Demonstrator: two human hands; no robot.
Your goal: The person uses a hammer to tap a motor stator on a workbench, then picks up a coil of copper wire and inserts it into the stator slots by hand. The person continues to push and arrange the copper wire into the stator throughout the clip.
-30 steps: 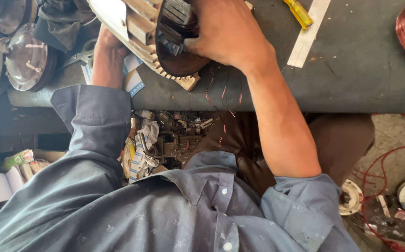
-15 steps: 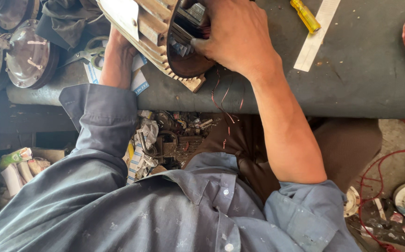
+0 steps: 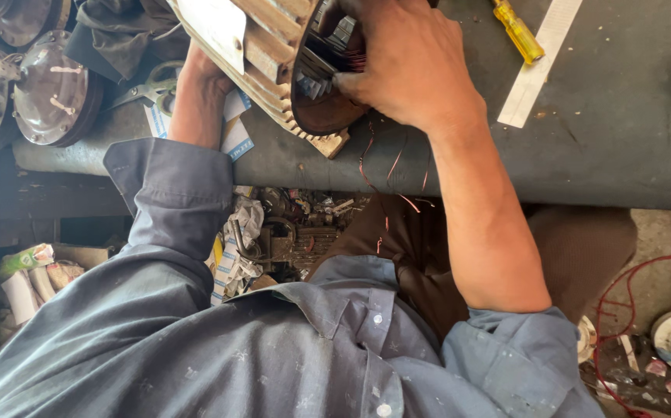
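1. My right hand (image 3: pixel 409 66): spread over the open mouth of the electric motor stator (image 3: pixel 273 54). My fingers curl down into the bore, pressed among the copper windings (image 3: pixel 347 54); whether the tips are pinched on a wire I cannot tell, since they are hidden inside.
2. My left hand (image 3: pixel 200 73): behind the finned housing, on the far side from my right fingers. Only the wrist and heel show, so I cannot tell how its fingers stand; it seems to steady the casing.
3. Stator: lying on its side at the near edge of the grey workbench (image 3: pixel 583 147), directly beneath my right fingers, open end tilted toward me, a pale label on its upper flank.
4. Loose copper wire strands (image 3: pixel 386 166): hanging just below my right fingers, over the bench edge.
5. Yellow-handled screwdriver (image 3: pixel 517 31): on the bench, near my right fingers, to their right and apart from them.
6. White paper strip (image 3: pixel 540 66): just beyond the screwdriver.
7. Scissors (image 3: pixel 146 89): near my left wrist, untouched.
8. Step in hand, as I judge it: working the winding coils at the stator mouth.
9. Next move calls for, as I judge it: a firm brace from the left hand and careful fingertip work, so the thin strands do not snag.
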